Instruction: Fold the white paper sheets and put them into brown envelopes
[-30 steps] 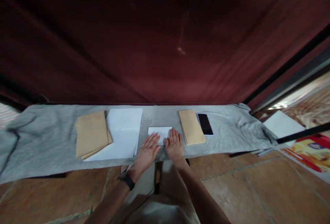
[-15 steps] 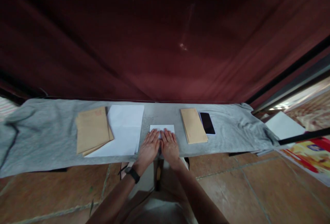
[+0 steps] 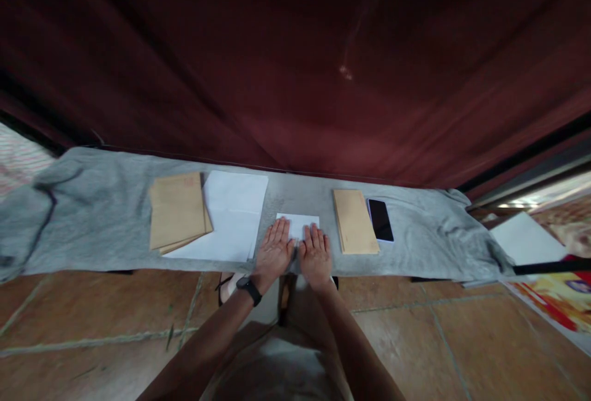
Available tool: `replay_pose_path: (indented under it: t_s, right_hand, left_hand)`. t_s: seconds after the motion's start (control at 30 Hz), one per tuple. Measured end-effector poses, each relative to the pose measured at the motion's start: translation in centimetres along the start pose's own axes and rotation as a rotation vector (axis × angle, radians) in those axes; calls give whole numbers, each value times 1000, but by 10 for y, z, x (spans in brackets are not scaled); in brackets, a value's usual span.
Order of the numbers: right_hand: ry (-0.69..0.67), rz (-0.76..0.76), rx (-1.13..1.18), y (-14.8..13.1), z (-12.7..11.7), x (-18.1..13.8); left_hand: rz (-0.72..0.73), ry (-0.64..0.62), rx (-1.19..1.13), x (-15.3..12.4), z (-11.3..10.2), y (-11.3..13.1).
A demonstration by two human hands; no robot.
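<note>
A small white piece of paper [image 3: 298, 223], apparently folded, lies on the grey cloth in front of me. My left hand [image 3: 273, 252] rests flat on its left part, fingers stretched out and palm down; a dark watch is on that wrist. On the paper's right part lies my right hand [image 3: 316, 259], also flat with the fingers extended. Both hands cover the paper's near edge. Left of them are white sheets [image 3: 235, 216], partly under a stack of brown envelopes [image 3: 179, 213]. To the right sits another pile of brown envelopes [image 3: 355, 222].
A phone [image 3: 380, 220] lies beside the right-hand envelopes. The narrow surface is covered by a grey cloth [image 3: 429, 228], wrinkled at both ends. Behind it hangs a dark red sheet [image 3: 295, 93]. A printed red and yellow sheet [image 3: 554, 302] is at the lower right, above the tiled floor [image 3: 406, 333].
My hands have moved apart, the left toward the paper's left side and the right toward its right side, showing more of its middle. The whole view has shifted and tilted slightly.
</note>
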State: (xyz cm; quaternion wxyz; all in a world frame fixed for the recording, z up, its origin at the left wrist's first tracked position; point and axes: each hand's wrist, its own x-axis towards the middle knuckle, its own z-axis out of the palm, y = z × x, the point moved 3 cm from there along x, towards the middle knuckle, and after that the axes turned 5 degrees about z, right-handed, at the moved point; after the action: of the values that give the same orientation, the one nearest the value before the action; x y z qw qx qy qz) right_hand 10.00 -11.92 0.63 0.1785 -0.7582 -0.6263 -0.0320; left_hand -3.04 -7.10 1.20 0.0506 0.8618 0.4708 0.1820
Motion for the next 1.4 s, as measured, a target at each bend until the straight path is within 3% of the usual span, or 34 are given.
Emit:
replay_pose_path:
  t_s: [0.43,0.73,1.0,1.1,1.4]
  right_hand:
    - [81,32,-4,24,0,-12]
    - [-53,-65,69,3,-9,12]
    - [-77,-44,75,1,-6,14]
    - [-72,-37,87,1,-6,12]
    - [-47,37,91,1,1,32]
  left_hand:
    - [-113,71,-27,-15,-1,-4]
    - [-115,78,-69,-18,-5,-4]
    - [16,-43,-64,16,-7,9]
    - [-7,-83,-30,25,-3,8]
    - [-46,20,-3,21,10,-12]
